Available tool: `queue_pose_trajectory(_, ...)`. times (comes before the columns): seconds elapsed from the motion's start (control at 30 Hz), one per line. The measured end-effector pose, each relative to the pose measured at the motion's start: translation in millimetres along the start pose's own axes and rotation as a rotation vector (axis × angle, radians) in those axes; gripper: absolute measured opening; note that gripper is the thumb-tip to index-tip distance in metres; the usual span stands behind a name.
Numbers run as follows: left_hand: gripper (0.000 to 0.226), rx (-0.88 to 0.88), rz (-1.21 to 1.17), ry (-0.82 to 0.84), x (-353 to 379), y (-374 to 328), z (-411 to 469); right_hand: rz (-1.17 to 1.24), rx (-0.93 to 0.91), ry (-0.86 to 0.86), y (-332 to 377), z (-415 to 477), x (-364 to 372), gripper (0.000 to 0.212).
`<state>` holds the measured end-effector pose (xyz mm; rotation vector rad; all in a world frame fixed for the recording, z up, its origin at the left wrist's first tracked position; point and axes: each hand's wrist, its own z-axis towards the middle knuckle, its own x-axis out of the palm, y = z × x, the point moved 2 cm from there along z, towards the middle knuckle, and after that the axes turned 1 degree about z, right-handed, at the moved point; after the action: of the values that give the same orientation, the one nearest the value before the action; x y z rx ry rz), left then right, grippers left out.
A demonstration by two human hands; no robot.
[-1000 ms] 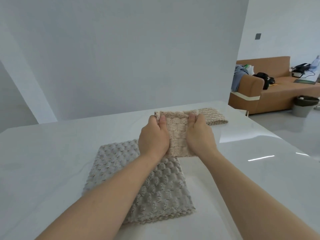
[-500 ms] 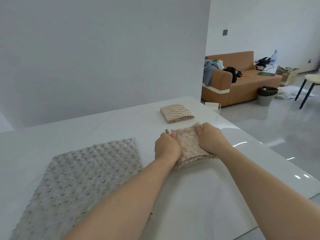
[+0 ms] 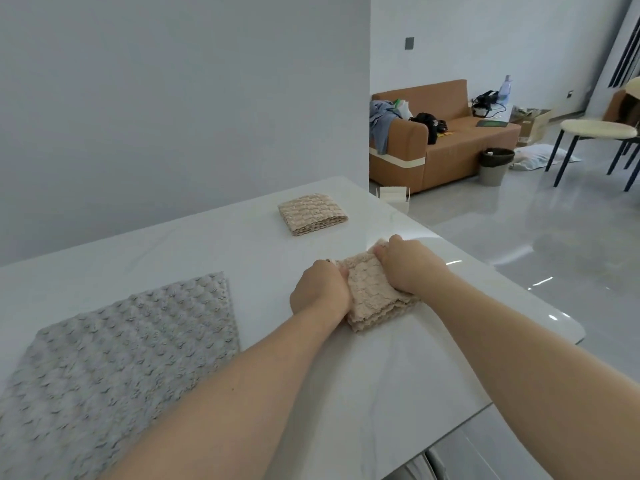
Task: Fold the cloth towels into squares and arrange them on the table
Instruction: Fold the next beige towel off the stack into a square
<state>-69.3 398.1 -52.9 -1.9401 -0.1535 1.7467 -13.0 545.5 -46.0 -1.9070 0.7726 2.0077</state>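
A folded beige towel [image 3: 372, 296] lies on the white table [image 3: 207, 244] near its right side. My left hand [image 3: 320, 292] grips its left edge and my right hand [image 3: 410, 265] grips its right edge, fingers curled over the cloth. A second beige towel [image 3: 311, 213], folded into a square, sits further back on the table. A grey bobbled towel [image 3: 117, 362] lies spread flat at the left front.
The table's right edge and rounded corner [image 3: 568, 327] are close to my right forearm. Beyond it are a shiny floor, a brown sofa [image 3: 446, 133], a bin [image 3: 493, 166] and a stool [image 3: 595, 131]. A grey wall stands behind the table.
Both hands have carried the folded beige towel off the grey towel to the right and set it down on bare table. My view has swung right.
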Motion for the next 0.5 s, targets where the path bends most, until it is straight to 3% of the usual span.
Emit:
queue_pose_trajectory(0.17,0.038,0.148,0.215,-0.119,6,0,-4,-0.039,0.053,-0.119,-5,-5,6,0.026)
queue_pose_trajectory(0.27,0.043,0.251,0.391,-0.262,3,-1,-5,-0.048,0.131,-0.172,-9,-3,10,0.035)
queue_pose_trajectory(0.37,0.040,0.652,0.423,-0.397,7,-8,-9,-0.024,0.143,-0.189,-12,0,17,0.039)
queue_pose_trajectory(0.43,0.045,0.808,0.320,-0.296,14,-9,-14,-0.081,0.115,-0.197,-11,2,23,0.044)
queue_pose_trajectory(0.5,0.060,0.739,0.319,-0.089,21,-7,-15,-0.044,0.130,-0.204,-11,2,23,0.042)
